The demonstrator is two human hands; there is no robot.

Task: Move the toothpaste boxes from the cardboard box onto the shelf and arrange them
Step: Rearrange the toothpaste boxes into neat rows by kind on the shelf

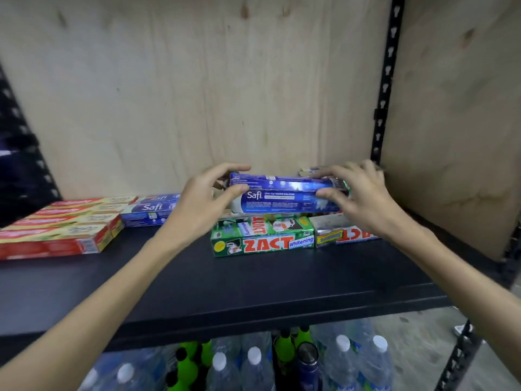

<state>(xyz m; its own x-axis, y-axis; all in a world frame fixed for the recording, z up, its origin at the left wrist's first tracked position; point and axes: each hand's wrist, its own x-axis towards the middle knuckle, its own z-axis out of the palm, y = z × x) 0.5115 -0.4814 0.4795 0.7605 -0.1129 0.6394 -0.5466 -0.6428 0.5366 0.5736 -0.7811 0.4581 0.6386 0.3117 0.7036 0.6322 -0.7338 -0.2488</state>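
Left hand [208, 193] & right hand [355, 190] each pinch one end of a blue Safi toothpaste box [284, 197], thumb in front, fingers curled over the top. Box is at the back of the black shelf [225, 283], just above the green ZACT boxes [263, 235]; can't tell if it's resting on them yet. Long axis runs left-right, parallel w/ shelf edge, logo end toward the left, print facing forward. Risk: set down off-centre, it could slide off the stack, or a nudge shifts the ZACT row out of line.
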